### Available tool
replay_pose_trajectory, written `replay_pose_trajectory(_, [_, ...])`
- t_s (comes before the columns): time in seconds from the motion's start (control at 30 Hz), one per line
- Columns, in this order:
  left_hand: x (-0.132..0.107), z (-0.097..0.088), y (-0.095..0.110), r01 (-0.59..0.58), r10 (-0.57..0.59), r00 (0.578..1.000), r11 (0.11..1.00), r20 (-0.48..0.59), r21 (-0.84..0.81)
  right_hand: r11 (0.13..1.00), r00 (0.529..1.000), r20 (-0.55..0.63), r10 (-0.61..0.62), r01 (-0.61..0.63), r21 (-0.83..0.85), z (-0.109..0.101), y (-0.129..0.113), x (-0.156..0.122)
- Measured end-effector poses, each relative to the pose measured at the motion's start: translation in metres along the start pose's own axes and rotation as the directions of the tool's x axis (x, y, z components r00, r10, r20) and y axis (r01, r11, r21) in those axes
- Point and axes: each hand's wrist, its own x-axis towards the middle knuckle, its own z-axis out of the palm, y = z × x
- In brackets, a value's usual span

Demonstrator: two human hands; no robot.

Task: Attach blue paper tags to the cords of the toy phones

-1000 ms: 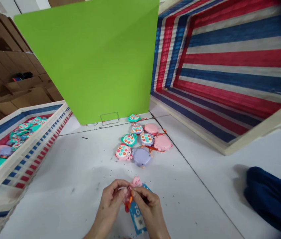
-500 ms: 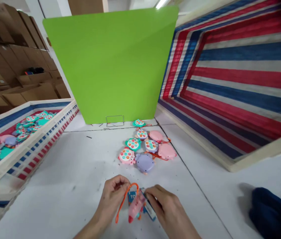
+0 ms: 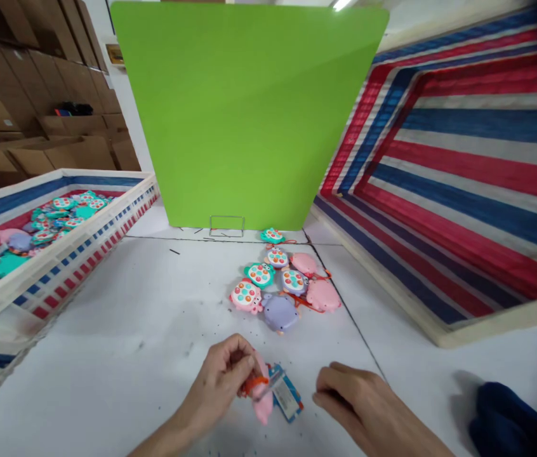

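My left hand (image 3: 221, 381) is closed on a small pink toy (image 3: 262, 400) with an orange cord, holding it just above the white table (image 3: 120, 330). A blue printed tag (image 3: 286, 397) hangs from the toy. My right hand (image 3: 358, 403) sits a little to the right of the tag, fingers curled, and I cannot make out anything in it. Beyond my hands lies a cluster of several pink, teal and purple toys (image 3: 280, 285).
A striped basket (image 3: 59, 254) full of the same toys stands at the left. A green board (image 3: 249, 114) stands upright at the back. A large red, white and blue striped crate (image 3: 440, 190) lies on the right. Dark blue cloth (image 3: 516, 419) sits at the lower right.
My right hand has let go of the toy and tag and drawn off to the right. My left hand keeps the toy. The view has tilted up and shifted.
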Motion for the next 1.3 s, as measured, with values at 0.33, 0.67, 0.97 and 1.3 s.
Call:
replay_pose_trajectory(0.33, [-0.001,0.017,-0.016,0.15,-0.143,0.985,0.986,0.102,-0.069,0.93,0.898,-0.418,0.135,0.031,0.367,0.012,0.003,-0.006])
replay_pose_trajectory(0.67, [0.002,0.038,-0.01,0.101,-0.069,0.989,0.961,0.131,-0.259,0.139,0.901,-0.225,0.371,0.186,0.973,0.055,-0.003,0.013])
replay_pose_trajectory(0.97, [0.007,0.034,-0.016,0.138,-0.132,0.99,0.981,0.055,-0.138,0.005,0.907,-0.163,0.387,0.175,0.985,0.06,-0.007,0.013])
replay_pose_trajectory(1.3, [0.001,0.038,-0.014,0.171,-0.164,0.984,0.981,0.069,-0.097,-0.058,0.895,-0.117,0.431,0.157,0.986,0.076,-0.001,0.009])
